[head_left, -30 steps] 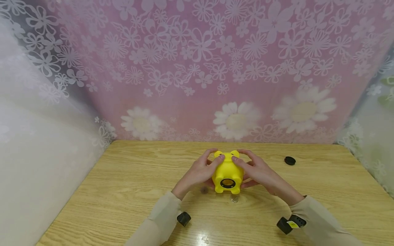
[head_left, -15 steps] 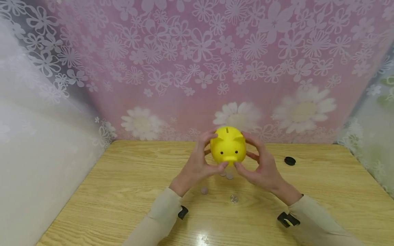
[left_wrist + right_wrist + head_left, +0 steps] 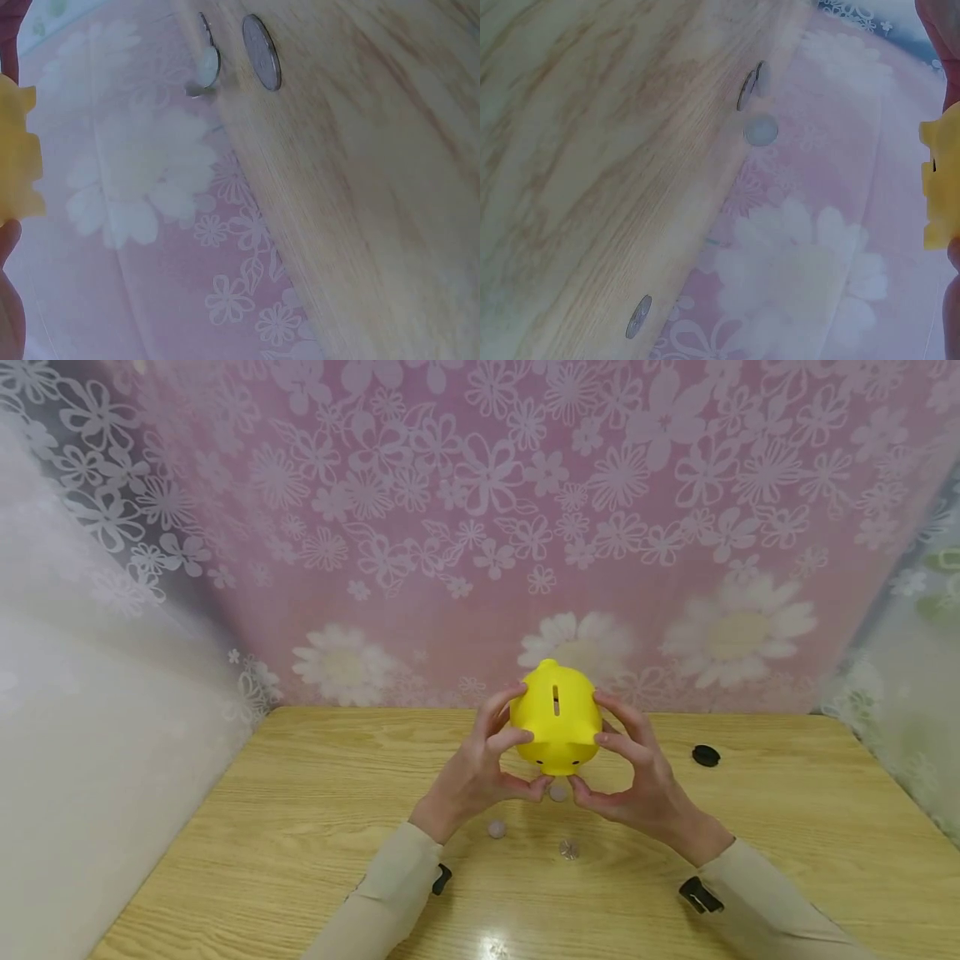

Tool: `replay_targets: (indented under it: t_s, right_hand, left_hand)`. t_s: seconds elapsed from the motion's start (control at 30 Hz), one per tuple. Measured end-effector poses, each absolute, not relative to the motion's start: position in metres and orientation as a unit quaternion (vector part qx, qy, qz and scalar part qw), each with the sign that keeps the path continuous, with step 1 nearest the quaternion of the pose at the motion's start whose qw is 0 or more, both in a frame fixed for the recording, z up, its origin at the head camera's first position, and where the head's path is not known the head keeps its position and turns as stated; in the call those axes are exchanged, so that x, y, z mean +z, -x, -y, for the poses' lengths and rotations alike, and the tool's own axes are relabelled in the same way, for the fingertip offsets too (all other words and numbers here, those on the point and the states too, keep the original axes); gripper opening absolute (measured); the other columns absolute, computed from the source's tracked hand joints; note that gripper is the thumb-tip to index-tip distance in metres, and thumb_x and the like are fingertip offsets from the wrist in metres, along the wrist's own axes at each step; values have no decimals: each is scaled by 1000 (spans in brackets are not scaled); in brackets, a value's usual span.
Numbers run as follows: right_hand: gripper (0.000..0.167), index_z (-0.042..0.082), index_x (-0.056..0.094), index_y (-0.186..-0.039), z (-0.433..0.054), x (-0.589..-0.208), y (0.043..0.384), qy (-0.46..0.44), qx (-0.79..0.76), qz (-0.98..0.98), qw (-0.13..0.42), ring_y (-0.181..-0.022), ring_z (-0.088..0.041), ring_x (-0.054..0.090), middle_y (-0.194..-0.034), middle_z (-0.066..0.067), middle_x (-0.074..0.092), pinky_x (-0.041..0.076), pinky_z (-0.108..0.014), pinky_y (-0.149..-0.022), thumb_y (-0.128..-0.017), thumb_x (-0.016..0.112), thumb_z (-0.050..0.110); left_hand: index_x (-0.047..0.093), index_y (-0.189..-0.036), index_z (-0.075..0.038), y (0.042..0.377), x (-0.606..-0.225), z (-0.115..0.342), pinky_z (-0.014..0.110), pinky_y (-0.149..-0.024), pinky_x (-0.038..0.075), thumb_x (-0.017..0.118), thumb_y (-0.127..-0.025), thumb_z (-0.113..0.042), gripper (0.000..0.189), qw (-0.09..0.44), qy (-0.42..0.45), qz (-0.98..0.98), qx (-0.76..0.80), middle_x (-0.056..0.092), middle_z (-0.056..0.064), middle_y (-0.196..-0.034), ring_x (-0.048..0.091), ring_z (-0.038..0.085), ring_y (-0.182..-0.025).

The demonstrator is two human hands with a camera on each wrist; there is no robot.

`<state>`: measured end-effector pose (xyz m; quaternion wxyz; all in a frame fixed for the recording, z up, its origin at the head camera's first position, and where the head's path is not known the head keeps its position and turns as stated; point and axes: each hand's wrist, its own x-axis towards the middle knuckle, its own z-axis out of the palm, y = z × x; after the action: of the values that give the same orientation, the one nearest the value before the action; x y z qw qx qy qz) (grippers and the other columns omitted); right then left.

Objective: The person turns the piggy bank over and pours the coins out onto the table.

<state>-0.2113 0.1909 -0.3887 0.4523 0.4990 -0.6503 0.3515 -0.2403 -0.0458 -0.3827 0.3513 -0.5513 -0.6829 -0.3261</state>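
Both hands hold a yellow piggy bank [image 3: 558, 718] above the table, its coin slot facing up toward the head camera and its snout toward the person. My left hand [image 3: 480, 768] grips its left side with curled fingers, the thumb near the snout. On the other side my right hand [image 3: 641, 768] grips it the same way. Below the bank, a coin [image 3: 558, 792] is partly visible between the thumbs. Nearer the person are a second coin [image 3: 497, 829] and a shiny coin [image 3: 568, 849]. In the right wrist view, one blurred coin [image 3: 761, 130] appears against the backdrop, apparently in the air.
A black round cap [image 3: 706, 756] lies on the wooden table [image 3: 315, 827] at the right. Behind the table's far edge hangs a pink flowered cloth [image 3: 450, 568]. Pale cloth [image 3: 97, 693] flanks the left side.
The piggy bank rose and tilted: its round underside opening faced the camera a second ago, now the slot does. Coins beneath it came into view. Both hands shifted their grip along with it.
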Motion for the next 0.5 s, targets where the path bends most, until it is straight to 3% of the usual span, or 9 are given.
replay_targets:
  t_s: [0.5]
  right_hand:
    - [54, -11, 47, -120, -194, -395, 213, -482, 335, 676, 445, -143, -34, 45, -134, -44, 43, 44, -25, -115, -95, 70, 31]
  left_hand:
    - [34, -129, -11, 239, -386, 48, 45, -108, 52, 95, -67, -16, 87, 355, 535, 703, -307, 32, 28, -148, 51, 44, -136]
